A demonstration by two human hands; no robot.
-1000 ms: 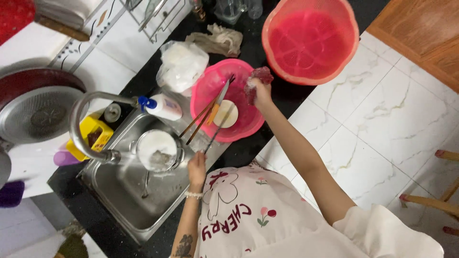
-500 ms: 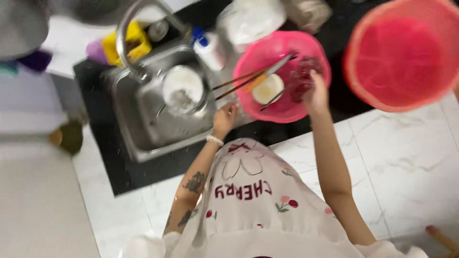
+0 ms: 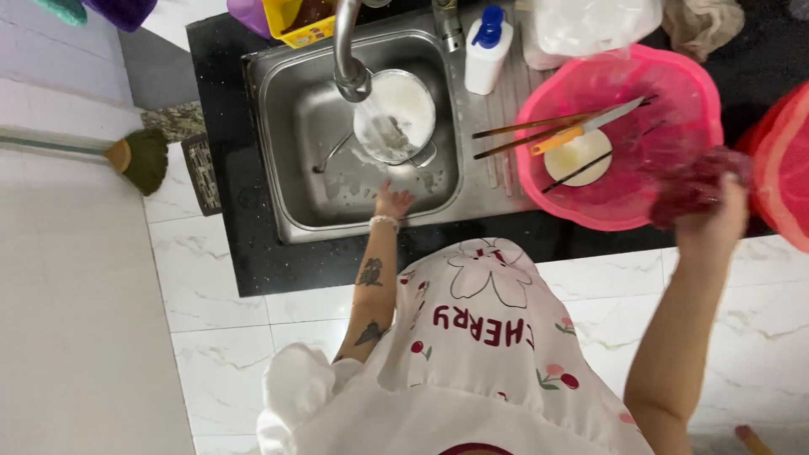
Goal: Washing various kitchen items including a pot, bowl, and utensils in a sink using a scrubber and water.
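One red scrubber (image 3: 695, 181) — two pink basins (image 3: 619, 202)

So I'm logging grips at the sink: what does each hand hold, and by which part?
The right hand clutches a dark red scrubber, bunched at its near end. The left hand holds nothing and is inside the steel sink.

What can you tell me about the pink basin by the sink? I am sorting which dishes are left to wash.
The round pink translucent plastic basin has a wavy rim and sits upright on the black counter, just right of the steel sink. Inside lies a small pale round dish. A knife with an orange handle and brown chopsticks rest across its left rim. The right hand presses a dark red scrubbing cloth at its near right edge. A red basin stands beside it.
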